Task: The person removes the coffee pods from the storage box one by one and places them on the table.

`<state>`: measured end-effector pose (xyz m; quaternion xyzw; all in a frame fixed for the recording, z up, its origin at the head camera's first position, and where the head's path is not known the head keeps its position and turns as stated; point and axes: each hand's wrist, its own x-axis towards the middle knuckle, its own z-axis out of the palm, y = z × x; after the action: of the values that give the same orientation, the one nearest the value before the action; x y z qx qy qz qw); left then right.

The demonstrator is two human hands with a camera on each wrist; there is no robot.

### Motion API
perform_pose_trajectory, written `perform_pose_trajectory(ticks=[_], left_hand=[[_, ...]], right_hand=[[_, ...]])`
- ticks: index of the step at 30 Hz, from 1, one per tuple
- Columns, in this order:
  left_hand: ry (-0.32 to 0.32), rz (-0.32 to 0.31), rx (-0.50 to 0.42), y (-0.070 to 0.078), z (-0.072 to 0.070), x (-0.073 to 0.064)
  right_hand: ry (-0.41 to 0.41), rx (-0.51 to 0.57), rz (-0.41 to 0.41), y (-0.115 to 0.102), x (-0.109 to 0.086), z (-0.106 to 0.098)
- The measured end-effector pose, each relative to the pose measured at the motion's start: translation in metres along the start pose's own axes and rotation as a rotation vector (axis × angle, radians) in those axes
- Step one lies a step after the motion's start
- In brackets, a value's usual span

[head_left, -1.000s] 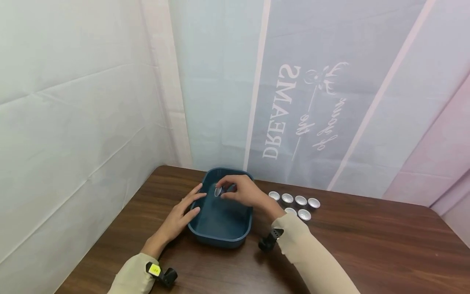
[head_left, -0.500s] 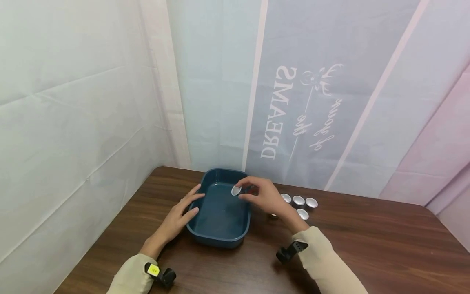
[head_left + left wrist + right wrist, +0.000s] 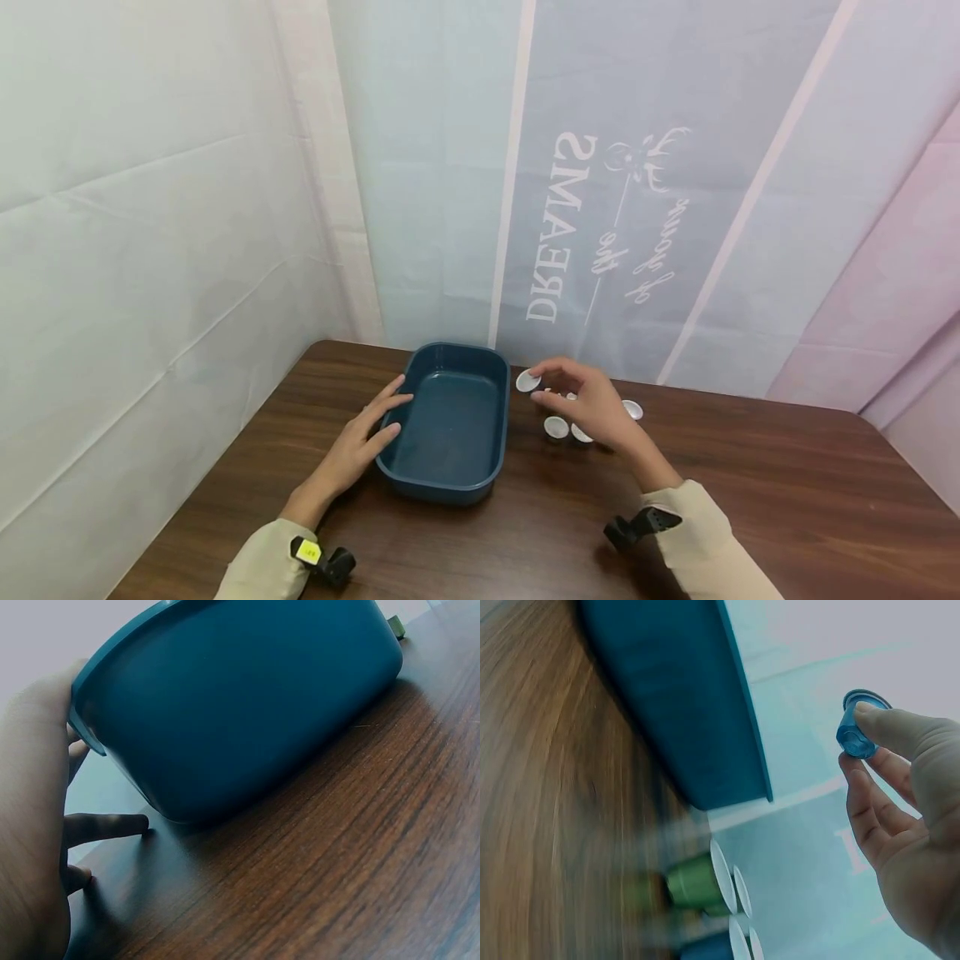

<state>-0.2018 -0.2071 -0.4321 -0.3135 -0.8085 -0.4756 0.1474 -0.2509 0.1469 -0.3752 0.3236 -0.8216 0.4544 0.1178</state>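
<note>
My right hand pinches a coffee capsule between thumb and fingers, just right of a dark teal plastic bin. In the right wrist view the held capsule has a shiny blue body, and the hand is raised above the table. No capsule shows inside the bin. My left hand rests on the bin's left rim with fingers spread. Seen from the left wrist, two fingers of that hand extend below the rim, beside the bin's wall.
Several more capsules stand lid up on the brown wooden table, right of the bin. The right hand partly covers them; one white-lidded capsule shows beside it. Green capsule and others appear below the hand. A printed cloth hangs behind the table.
My right hand has carried the pinched capsule from over the bin's inside rightward, past the right rim. The left hand keeps its place on the bin. The view has shifted slightly.
</note>
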Motion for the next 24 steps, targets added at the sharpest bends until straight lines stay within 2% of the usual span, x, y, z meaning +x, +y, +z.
perform_pose_trajectory(ticks=[5,11,16,24], left_hand=[[0.003,-0.001,-0.001,0.001,0.000,0.000],[0.008,0.007,-0.017,0.003,0.000,-0.001],[0.008,0.007,-0.018,0.004,0.000,-0.001],[0.001,-0.010,-0.017,0.006,0.001,0.001]], right_hand=[[0.034,0.036,0.049,0.000,-0.013,-0.013],[0.076,0.129,0.038,-0.016,-0.024,-0.025],[0.112,0.123,0.048,-0.021,-0.031,-0.034],[0.200,0.123,0.029,-0.012,-0.049,-0.047]])
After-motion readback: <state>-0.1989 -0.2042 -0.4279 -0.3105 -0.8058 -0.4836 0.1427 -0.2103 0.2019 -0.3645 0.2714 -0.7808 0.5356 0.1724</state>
